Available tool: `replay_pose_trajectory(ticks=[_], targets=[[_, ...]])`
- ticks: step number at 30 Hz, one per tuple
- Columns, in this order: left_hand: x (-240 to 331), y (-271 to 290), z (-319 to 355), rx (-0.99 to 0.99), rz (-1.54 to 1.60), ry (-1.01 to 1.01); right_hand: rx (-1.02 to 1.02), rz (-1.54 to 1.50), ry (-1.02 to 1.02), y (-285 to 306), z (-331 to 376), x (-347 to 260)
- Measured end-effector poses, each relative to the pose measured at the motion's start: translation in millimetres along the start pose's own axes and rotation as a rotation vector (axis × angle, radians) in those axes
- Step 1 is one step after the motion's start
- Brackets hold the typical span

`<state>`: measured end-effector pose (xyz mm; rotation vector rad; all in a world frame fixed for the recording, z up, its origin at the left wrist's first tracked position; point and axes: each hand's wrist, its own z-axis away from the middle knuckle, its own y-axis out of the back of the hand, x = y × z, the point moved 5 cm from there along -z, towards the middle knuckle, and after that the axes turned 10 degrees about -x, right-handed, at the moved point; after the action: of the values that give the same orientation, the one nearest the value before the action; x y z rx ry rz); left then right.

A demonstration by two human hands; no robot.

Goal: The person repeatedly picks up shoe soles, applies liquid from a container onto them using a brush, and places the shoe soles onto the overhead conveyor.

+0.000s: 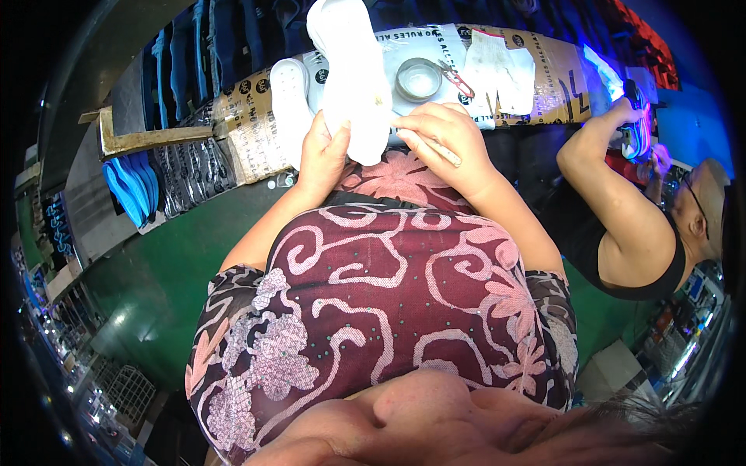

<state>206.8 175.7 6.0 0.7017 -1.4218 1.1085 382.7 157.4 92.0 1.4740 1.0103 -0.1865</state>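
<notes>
My left hand [325,155] is closed round the lower left edge of a white shoe [353,74], thumb on its pale surface, holding it raised over the near edge of the table. In my right hand [451,140] is a thin, light-coloured stick-like tool [441,150], pinched between thumb and fingers. Its working end lies close to the shoe's right edge; whether it touches cannot be made out. A small yellowish mark shows on the shoe near there. Left of the raised shoe, a second white shoe [291,109] rests on the table.
Beyond my right hand stand a grey bowl [401,92] with whitish contents, red-handled snips [458,80] and white cloth gloves [497,74]. Tape-wrapped cardboard [242,116] covers the table. Blue shoe-shaped pieces [132,190] lie at left. A co-worker [629,194] handles a lit shoe at right.
</notes>
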Motion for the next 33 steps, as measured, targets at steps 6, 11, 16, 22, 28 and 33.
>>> replay_pose_trajectory(ticks=[6,11,16,22,28,33], targets=[[3,2,-4,0.006,-0.137,-0.007,0.098,-0.76,-0.314,-1,21,25],[6,-1,-6,0.016,-0.158,-0.001,0.373,-1.162,-0.404,4,31,57],[4,-1,-8,0.022,-0.053,0.047,0.464,-1.468,-0.407,-5,35,68],[-8,9,-8,-0.004,0.045,0.296,0.503,-1.568,-0.512,-11,38,74],[-36,21,-2,0.048,0.214,0.522,0.525,-1.598,-0.637,-14,41,83],[-42,23,-2,0.034,0.284,0.578,0.569,-1.708,-0.63,-18,42,85]])
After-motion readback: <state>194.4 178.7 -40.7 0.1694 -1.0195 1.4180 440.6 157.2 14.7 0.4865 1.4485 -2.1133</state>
